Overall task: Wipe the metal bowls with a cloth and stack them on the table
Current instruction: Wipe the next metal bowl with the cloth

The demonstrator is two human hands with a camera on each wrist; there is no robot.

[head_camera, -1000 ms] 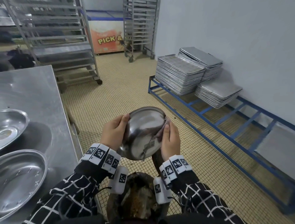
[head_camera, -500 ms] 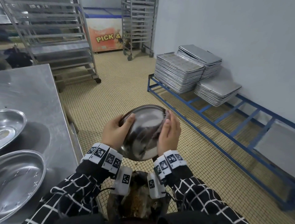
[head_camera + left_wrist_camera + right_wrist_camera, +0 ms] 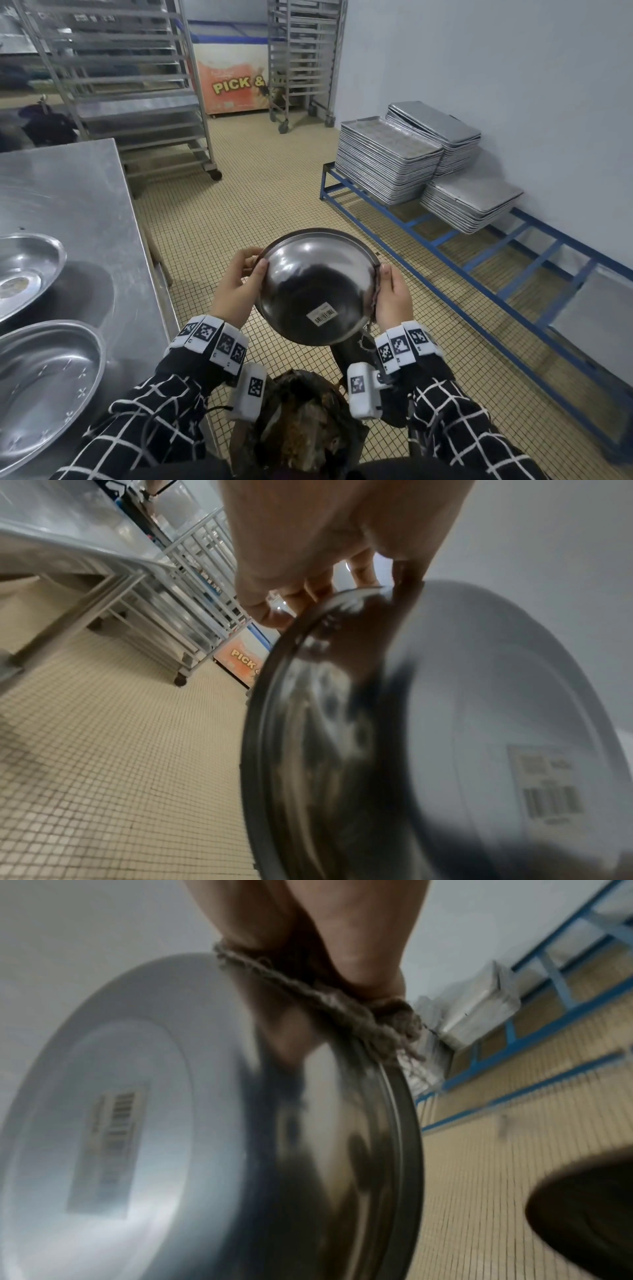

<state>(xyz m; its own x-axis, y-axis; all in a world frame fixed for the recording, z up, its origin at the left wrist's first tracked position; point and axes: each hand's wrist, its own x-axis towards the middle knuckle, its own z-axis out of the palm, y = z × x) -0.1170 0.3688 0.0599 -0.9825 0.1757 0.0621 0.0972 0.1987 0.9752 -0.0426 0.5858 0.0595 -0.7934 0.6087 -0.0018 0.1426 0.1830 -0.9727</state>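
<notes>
I hold a metal bowl (image 3: pixel 317 286) in the air over the tiled floor, its underside with a barcode sticker turned toward me. My left hand (image 3: pixel 239 284) grips the bowl's left rim, thumb on the outside. My right hand (image 3: pixel 392 296) presses a brownish cloth (image 3: pixel 376 294) against the right rim, fingers wrapped round the edge. The left wrist view shows the fingers (image 3: pixel 274 607) curled over the bowl (image 3: pixel 428 737) rim. The right wrist view shows the frayed cloth (image 3: pixel 359 1015) pinched on the bowl (image 3: pixel 205 1137) edge. Two more metal bowls (image 3: pixel 24 267) (image 3: pixel 44 380) lie on the steel table (image 3: pixel 68 192) at left.
Stacks of baking trays (image 3: pixel 387 164) sit on a low blue frame (image 3: pixel 479 260) along the right wall. Wheeled tray racks (image 3: pixel 137 85) stand behind the table. A dark round bin (image 3: pixel 301 421) is below my hands.
The bowl has been turned so its underside with the sticker faces me. My right hand moved from the bowl's face to the right rim with the cloth; my left hand shifted along the left rim.
</notes>
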